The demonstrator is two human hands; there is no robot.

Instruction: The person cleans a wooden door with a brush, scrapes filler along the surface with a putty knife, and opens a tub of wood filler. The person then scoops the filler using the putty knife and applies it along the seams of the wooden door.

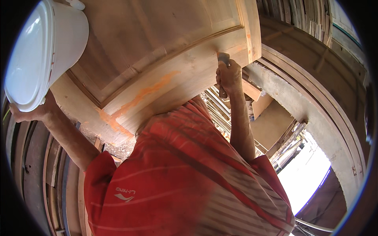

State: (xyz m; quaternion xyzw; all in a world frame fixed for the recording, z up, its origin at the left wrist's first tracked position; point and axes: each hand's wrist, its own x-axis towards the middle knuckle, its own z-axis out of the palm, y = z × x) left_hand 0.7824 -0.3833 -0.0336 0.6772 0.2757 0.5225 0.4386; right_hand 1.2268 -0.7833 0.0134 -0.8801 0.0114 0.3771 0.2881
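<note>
In my right hand (229,75) is a putty knife (223,59), gripped by its handle. Its blade touches or nearly touches the lower rail of a wooden panelled door (165,35), close to the right end. A small orange spot shows by the blade tip. Orange filler (147,91) is smeared along the rail's left half and down to its lower left corner. Over at the left, my left hand (37,110) grips the lower edge of a white plastic bucket (65,43), which is tilted with a round pale face toward the left. Some of those fingers are hidden behind it.
Stacked wooden boards (29,169) line the left side. A concrete ledge (283,84) and a long brown wooden frame (327,78) curve along the right. More upright slats (301,17) stand at the upper right. Thin strips and a brown sheet (271,124) lie below my right arm.
</note>
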